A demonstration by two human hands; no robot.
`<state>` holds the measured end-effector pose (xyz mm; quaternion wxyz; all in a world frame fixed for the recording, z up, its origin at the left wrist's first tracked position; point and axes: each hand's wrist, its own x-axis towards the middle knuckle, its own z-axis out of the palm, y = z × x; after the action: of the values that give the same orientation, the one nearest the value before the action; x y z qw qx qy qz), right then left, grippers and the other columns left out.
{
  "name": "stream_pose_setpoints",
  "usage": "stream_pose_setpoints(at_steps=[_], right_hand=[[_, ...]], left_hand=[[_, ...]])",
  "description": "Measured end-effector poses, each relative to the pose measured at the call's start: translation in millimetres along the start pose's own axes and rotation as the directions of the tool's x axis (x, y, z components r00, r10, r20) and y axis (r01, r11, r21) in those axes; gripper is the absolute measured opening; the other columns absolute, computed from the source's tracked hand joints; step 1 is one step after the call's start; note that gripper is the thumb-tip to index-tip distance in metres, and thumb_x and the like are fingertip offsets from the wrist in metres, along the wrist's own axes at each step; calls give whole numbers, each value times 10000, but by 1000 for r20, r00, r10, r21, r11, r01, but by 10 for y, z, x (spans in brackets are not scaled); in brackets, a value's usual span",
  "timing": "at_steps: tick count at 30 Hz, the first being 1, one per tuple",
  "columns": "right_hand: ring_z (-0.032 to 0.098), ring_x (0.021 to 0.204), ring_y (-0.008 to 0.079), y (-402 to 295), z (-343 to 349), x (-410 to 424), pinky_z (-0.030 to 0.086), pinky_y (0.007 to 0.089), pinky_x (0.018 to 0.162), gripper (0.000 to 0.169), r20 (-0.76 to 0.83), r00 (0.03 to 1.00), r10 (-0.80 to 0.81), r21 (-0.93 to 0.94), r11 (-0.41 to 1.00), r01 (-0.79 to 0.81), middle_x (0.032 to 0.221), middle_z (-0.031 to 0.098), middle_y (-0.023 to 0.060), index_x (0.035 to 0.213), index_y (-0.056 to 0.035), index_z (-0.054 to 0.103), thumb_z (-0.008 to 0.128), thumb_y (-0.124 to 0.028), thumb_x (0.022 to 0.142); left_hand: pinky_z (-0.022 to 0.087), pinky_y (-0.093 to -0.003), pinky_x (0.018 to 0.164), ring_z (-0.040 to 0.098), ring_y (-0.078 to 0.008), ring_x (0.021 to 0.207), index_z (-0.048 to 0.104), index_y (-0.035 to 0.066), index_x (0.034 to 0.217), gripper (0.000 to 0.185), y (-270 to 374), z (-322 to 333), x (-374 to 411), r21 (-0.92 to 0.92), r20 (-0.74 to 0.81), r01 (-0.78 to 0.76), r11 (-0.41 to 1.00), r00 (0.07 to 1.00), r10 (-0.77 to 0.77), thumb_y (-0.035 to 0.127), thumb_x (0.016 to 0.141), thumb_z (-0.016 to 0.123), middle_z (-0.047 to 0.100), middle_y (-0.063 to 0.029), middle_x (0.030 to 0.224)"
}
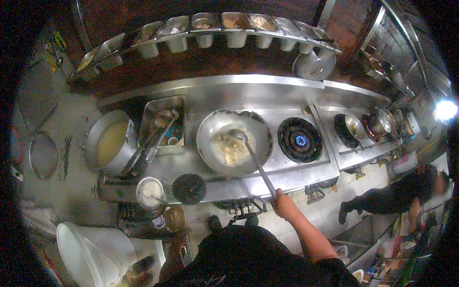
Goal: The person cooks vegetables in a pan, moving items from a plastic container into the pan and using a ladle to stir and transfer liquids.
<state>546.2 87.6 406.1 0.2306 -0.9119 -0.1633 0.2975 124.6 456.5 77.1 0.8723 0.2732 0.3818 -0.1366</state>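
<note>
My right hand grips the long handle of a metal ladle. The ladle's bowl rests inside a large steel wok, among pale, wet food. A light yellowish piece lies toward the near side of that food. My left hand is low beside my body, in shadow; its fingers and anything in them cannot be made out. Closest to it stand a container of brown liquid and a white tub of pale contents with a utensil in it.
A lit gas burner burns right of the wok. Left are a steel tray with utensils and a big pot of cloudy liquid. Ingredient pans line the back shelf. Smaller pans sit farther right; another person is beyond.
</note>
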Motion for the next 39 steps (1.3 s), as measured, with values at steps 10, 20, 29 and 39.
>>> stream_pose_setpoints(at_steps=[10, 20, 29, 39], right_hand=[[622, 837, 509, 166, 17, 174, 498, 559, 735, 313, -3, 998, -59, -147, 988, 58, 861, 639, 315, 1058, 19, 449, 550, -250, 933], [664, 763, 452, -204, -259, -25, 521, 515, 663, 301, 90, 990, 109, -42, 993, -106, 806, 661, 268, 1033, 24, 443, 588, -215, 923], [668, 805, 446, 110, -76, 91, 524, 516, 689, 336, 9, 995, -95, -157, 983, 95, 808, 664, 268, 1064, 35, 446, 611, -211, 906], [639, 797, 485, -47, -62, 15, 505, 543, 710, 325, 87, 996, -31, -89, 995, 39, 826, 642, 299, 1060, 18, 451, 566, -254, 925]], left_hand=[[495, -497, 716, 594, -339, 902, 535, 117, 1276, 547, -82, 135, 19, -13, 1, 4, 1000, 1000, -4, 528, 918, 494, 603, -131, 1094], [494, -495, 695, 596, -335, 871, 548, 112, 1258, 539, -196, 159, 1, -46, 2, -5, 999, 1000, 5, 526, 917, 495, 609, -126, 1066], [493, -493, 675, 598, -331, 844, 559, 107, 1243, 533, -251, 157, -48, -68, 9, -19, 998, 1000, 20, 524, 916, 495, 614, -123, 1041], [492, -491, 654, 600, -326, 813, 572, 102, 1225, 527, -190, 215, -72, -82, 24, -38, 996, 999, 41, 521, 916, 496, 620, -119, 1013]])
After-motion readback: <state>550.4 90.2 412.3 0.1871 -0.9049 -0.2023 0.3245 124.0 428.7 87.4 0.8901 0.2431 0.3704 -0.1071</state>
